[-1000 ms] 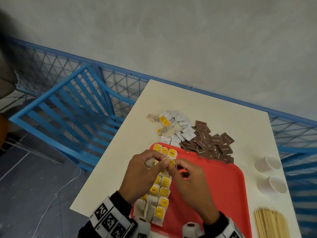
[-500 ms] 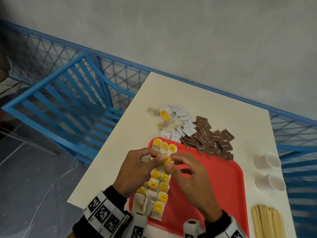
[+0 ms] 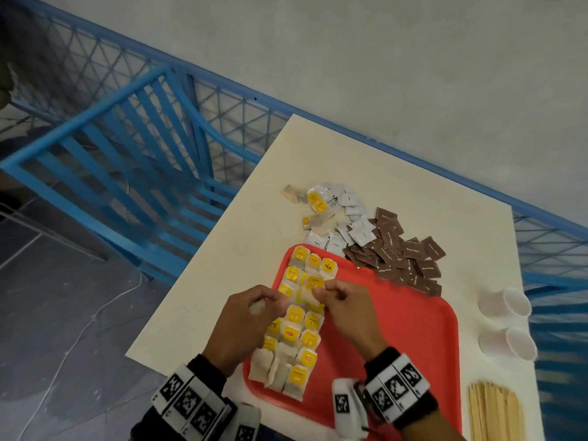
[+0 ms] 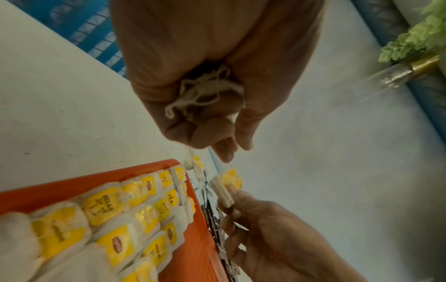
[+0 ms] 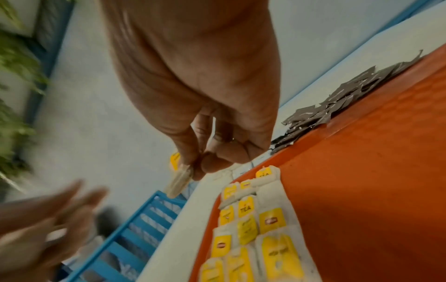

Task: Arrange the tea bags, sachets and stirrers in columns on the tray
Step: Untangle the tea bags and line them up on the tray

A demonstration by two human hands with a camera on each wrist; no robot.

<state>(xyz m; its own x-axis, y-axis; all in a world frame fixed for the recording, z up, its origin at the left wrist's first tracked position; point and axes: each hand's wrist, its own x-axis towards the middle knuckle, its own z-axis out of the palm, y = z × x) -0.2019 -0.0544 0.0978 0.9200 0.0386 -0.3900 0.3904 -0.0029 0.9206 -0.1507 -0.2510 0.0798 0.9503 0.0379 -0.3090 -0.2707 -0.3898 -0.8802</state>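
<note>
Right grip (image 3: 342, 300) pinches tea bag (image 3: 313, 289) over tray's (image 3: 397, 329) 11 o'clock gap; left grip (image 3: 254, 316) bunches strings (image 4: 207, 91) clear.

Red tray, yellow tags, brown and white sachets on a cream table

The tray (image 3: 397, 329) is plain red, orange-red in the wrist views; the tea bags (image 3: 296, 326) along its left edge are off-white paper with bright yellow tags, some printed with dark lettering, one reading "TEA", some with a small red logo. Past the tray's far edge, the white sachets (image 3: 353, 224) carry small dark print and the brown sachets (image 3: 401, 253) pale lettering. The table (image 3: 222, 281) is cream. Near its right edge stand two white cups (image 3: 506, 323), and at its near right corner lie pale tan wooden stirrers (image 3: 493, 412). Both wristbands (image 3: 394, 389) are black with black-and-white square marker patterns. The railing (image 3: 133, 173) is bright blue.
</note>
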